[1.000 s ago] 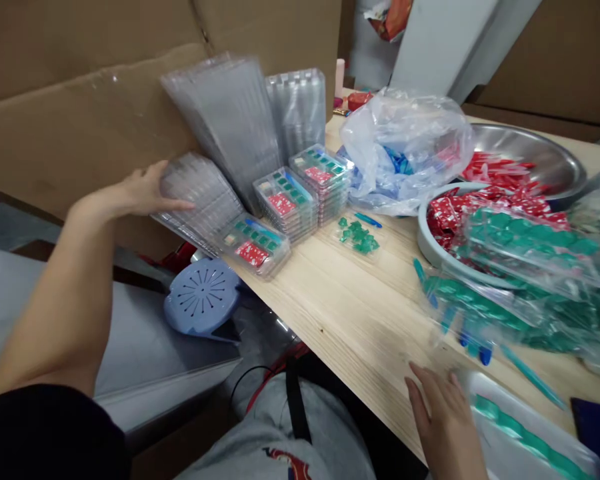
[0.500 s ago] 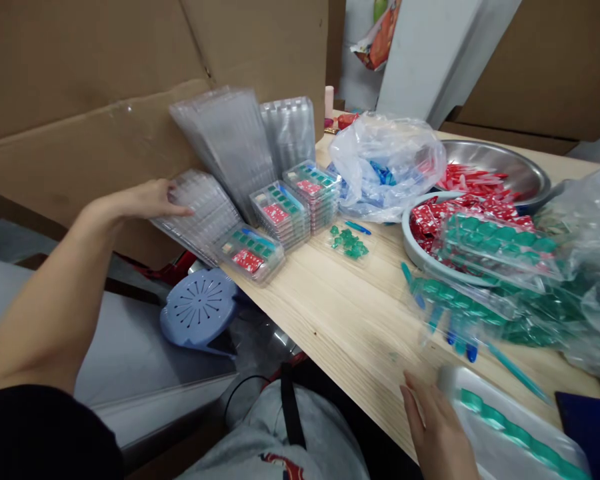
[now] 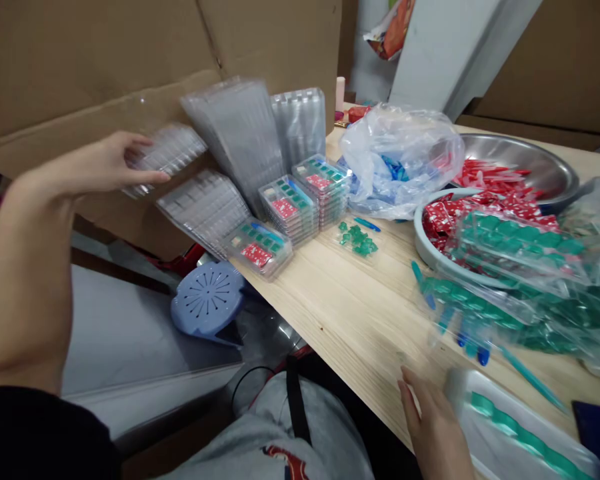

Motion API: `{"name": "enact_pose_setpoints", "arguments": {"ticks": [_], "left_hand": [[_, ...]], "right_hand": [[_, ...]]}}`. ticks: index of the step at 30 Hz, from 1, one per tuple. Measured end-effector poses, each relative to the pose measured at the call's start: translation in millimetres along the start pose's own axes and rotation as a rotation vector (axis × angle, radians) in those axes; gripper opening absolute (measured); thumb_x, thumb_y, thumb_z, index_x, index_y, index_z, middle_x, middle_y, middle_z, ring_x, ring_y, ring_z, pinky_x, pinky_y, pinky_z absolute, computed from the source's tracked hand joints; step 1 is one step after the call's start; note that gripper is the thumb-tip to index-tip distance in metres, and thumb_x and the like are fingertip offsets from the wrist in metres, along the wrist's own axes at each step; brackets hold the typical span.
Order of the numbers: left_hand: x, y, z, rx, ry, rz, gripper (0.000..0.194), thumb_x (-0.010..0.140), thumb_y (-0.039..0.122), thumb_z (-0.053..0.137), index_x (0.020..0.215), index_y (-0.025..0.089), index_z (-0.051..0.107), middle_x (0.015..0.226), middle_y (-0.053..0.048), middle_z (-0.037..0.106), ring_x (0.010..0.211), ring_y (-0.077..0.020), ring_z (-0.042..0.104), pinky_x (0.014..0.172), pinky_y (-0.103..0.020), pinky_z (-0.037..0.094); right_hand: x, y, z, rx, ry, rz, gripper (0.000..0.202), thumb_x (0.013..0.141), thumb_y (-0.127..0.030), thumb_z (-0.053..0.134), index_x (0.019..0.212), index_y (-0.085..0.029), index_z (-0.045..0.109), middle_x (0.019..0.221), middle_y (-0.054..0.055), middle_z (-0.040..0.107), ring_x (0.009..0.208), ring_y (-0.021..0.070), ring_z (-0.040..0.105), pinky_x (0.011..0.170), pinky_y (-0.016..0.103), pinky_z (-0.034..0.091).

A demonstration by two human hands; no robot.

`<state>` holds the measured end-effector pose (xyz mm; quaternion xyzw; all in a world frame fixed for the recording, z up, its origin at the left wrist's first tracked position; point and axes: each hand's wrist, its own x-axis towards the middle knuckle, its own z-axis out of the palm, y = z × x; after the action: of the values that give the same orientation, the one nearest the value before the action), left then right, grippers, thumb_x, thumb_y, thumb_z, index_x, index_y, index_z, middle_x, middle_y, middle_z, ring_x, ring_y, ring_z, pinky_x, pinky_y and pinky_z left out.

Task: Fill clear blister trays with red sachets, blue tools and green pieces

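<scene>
My left hand (image 3: pixel 111 162) grips a clear plastic blister case (image 3: pixel 173 152), its fingers and thumb closed on the case's left end. It is held above a leaning stack of similar clear cases (image 3: pixel 207 208), apart from it. My right hand (image 3: pixel 436 427) is by the table's front edge with thumb and fingers apart and nothing visible in it. Beside it lies a white tray (image 3: pixel 500 427) with a strip of green pieces (image 3: pixel 517 437). Packed cases (image 3: pixel 257 248) holding green pieces, a red patterned packet and a blue stick stand at the table's left edge.
More clear cases (image 3: pixel 237 137) lean against the cardboard (image 3: pixel 130 60). Green bits (image 3: pixel 359 240) lie mid-table. Behind are a plastic bag (image 3: pixel 405 157), a steel bowl (image 3: pixel 545 160) of red sticks and a pale basin (image 3: pixel 423 237) of red packets. A blue stool (image 3: pixel 207 303) stands below.
My left hand has lifted a clear case up and left off the leaning stack. My right hand stays by the white tray. The whole view has shifted slightly.
</scene>
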<state>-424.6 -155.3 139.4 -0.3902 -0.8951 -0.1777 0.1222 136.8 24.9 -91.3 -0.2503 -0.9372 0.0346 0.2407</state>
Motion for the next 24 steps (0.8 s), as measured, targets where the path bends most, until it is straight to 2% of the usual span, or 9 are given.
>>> {"name": "enact_pose_setpoints", "arguments": {"ticks": [3,4,6,8,10,13,15,19,24], "left_hand": [[-19,28,-24.9,0.238,-0.081,0.016,0.11,0.069,0.087,0.043,0.131,-0.004,0.048,0.119,-0.014,0.061,0.116,-0.0371,0.056,0.097,-0.059,0.04],[-31,40,-26.6,0.279,-0.054,0.078,0.11,0.071,0.087,0.04,0.132,-0.004,0.048,0.122,-0.016,0.059,0.12,-0.0407,0.053,0.099,-0.062,0.037],[-59,70,-18.1,0.283,0.027,0.249,0.104,0.076,0.085,0.037,0.133,-0.002,0.048,0.124,-0.018,0.058,0.121,-0.0406,0.052,0.101,-0.062,0.036],[-90,104,3.9,0.207,0.088,0.459,0.082,0.085,0.071,0.045,0.131,0.003,0.049,0.121,-0.017,0.061,0.116,-0.0331,0.056,0.099,-0.054,0.043],[-119,139,32.6,0.145,0.14,0.69,0.049,0.091,0.044,0.057,0.129,0.013,0.052,0.124,-0.014,0.061,0.115,-0.0285,0.056,0.099,-0.046,0.045],[-155,186,74.0,-0.084,0.102,0.956,0.033,0.089,0.02,0.058,0.122,0.021,0.053,0.126,-0.01,0.062,0.117,-0.0244,0.054,0.103,-0.041,0.042],[-170,207,95.5,-0.226,0.065,1.056,0.028,0.089,0.015,0.055,0.116,0.024,0.054,0.126,-0.009,0.062,0.119,-0.0232,0.053,0.106,-0.041,0.04],[-189,229,126.6,-0.421,-0.056,1.111,0.026,0.089,0.017,0.057,0.114,0.023,0.055,0.127,-0.012,0.061,0.12,-0.0249,0.052,0.103,-0.043,0.044],[-215,240,159.3,-0.737,-0.409,0.956,0.039,0.088,0.03,0.064,0.123,0.022,0.05,0.131,-0.015,0.057,0.123,-0.0273,0.053,0.1,-0.046,0.048]], "right_hand": [[0,-3,4,0.078,-0.008,0.029,0.028,0.097,-0.034,0.048,0.111,-0.015,0.062,0.091,0.01,0.075,0.082,0.0264,0.073,0.07,0.039,0.059],[3,-9,2,0.123,0.001,0.078,0.03,0.097,-0.036,0.047,0.112,-0.015,0.064,0.094,0.01,0.075,0.085,0.0279,0.073,0.072,0.041,0.059],[13,-26,-6,0.271,0.015,0.232,0.033,0.096,-0.041,0.048,0.111,-0.018,0.066,0.1,0.011,0.075,0.093,0.0297,0.072,0.078,0.045,0.059],[29,-47,-18,0.521,-0.019,0.431,0.034,0.094,-0.046,0.051,0.111,-0.022,0.067,0.108,0.01,0.074,0.102,0.0288,0.07,0.085,0.045,0.058],[47,-66,-26,0.861,-0.056,0.614,0.037,0.093,-0.049,0.052,0.119,-0.025,0.064,0.116,0.009,0.072,0.109,0.0254,0.068,0.089,0.042,0.057],[69,-80,-28,1.36,0.055,0.744,0.051,0.091,-0.061,0.047,0.125,-0.024,0.06,0.121,0.011,0.069,0.109,0.0236,0.068,0.093,0.041,0.055],[74,-81,-28,1.5,0.117,0.777,0.056,0.088,-0.068,0.046,0.119,-0.025,0.063,0.117,0.011,0.071,0.109,0.0243,0.068,0.091,0.041,0.056],[64,-76,-34,1.442,0.218,0.863,0.051,0.084,-0.068,0.052,0.109,-0.026,0.064,0.092,0.007,0.075,0.096,0.0242,0.071,0.085,0.038,0.055],[44,-73,-43,1.462,0.231,1.003,0.051,0.078,-0.068,0.06,0.106,-0.025,0.056,0.09,0.005,0.072,0.089,0.0237,0.07,0.081,0.036,0.055]]}}
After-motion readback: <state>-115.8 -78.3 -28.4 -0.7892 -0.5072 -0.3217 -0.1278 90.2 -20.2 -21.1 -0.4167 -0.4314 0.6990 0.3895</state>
